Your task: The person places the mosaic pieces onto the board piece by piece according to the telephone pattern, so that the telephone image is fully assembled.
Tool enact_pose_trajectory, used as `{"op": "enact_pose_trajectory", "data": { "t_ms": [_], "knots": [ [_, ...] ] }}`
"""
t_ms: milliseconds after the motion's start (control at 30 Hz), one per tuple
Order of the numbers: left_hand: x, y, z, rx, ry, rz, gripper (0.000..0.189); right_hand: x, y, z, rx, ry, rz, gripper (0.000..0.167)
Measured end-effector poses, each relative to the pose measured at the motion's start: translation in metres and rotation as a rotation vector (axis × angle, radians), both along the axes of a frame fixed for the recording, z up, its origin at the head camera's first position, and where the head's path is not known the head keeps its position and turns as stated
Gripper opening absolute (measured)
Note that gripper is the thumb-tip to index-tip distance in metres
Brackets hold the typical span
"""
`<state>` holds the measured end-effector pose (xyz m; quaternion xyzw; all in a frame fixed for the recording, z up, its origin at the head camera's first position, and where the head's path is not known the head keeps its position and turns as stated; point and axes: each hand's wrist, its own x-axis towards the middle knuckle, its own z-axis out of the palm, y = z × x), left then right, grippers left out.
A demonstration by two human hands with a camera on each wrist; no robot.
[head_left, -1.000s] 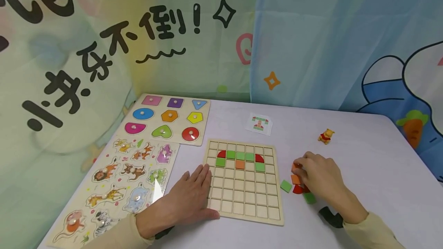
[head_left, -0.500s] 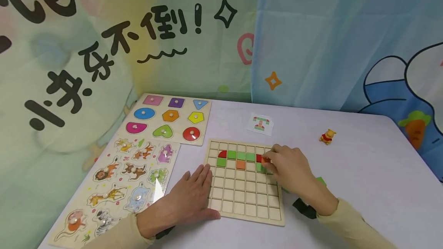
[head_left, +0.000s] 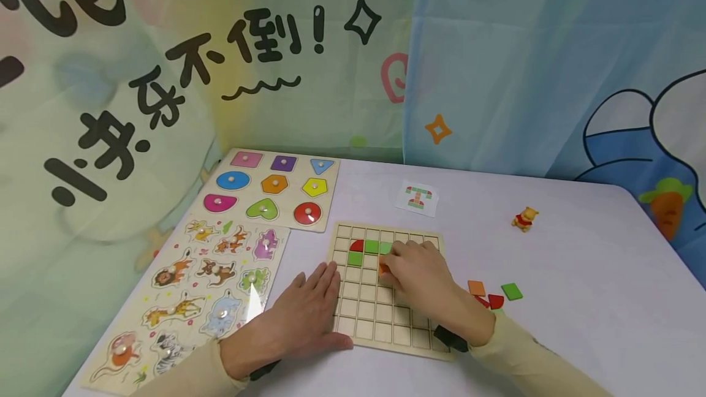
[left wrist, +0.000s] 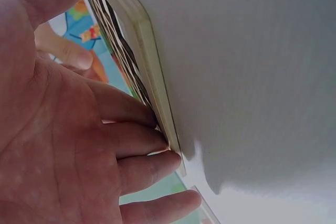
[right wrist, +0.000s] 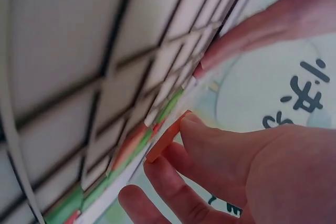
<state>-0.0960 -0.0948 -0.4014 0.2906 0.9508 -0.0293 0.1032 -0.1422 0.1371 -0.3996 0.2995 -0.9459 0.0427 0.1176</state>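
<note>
My right hand (head_left: 421,271) is over the upper part of a wooden grid board (head_left: 364,311). Between thumb and fingers it pinches an orange square tile (right wrist: 167,139), which is held just off the board in the right wrist view. A red quarter-circle tile (head_left: 357,245) and several green tiles (head_left: 355,258) lie in the grid; the right hand hides others. At the board's left edge rests my left hand (head_left: 300,311), its fingers straight and touching the board's side (left wrist: 157,87).
Loose tiles, including an orange square (head_left: 477,288), a red piece (head_left: 496,302) and a green square (head_left: 512,291), lie right of the board. A pattern card (head_left: 417,198) and a bear figurine (head_left: 525,219) are behind. Shape (head_left: 274,184) and animal (head_left: 220,277) puzzles lie left.
My right hand took an orange tile from the loose pieces on the right and moved left with it over the board. The left hand has stayed at the board's edge.
</note>
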Motion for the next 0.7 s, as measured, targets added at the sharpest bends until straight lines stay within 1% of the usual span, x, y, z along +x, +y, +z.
{"op": "enact_pose_trajectory", "data": {
  "t_ms": [67,133,300,700],
  "knots": [
    [0.0,0.0,0.0,-0.005,0.004,-0.003,0.108,0.001,-0.002,-0.003,0.008,0.006,-0.002,0.019],
    [0.001,0.0,0.001,-0.007,0.007,-0.004,0.107,0.002,-0.003,-0.007,0.013,0.032,0.0,0.02],
    [0.001,0.0,0.001,-0.005,0.006,-0.002,0.107,0.005,-0.003,-0.013,-0.001,0.08,0.011,0.019],
    [0.0,0.0,-0.001,-0.01,0.012,-0.006,0.108,0.006,-0.003,-0.013,0.005,0.093,0.004,0.021]
  ]
}}
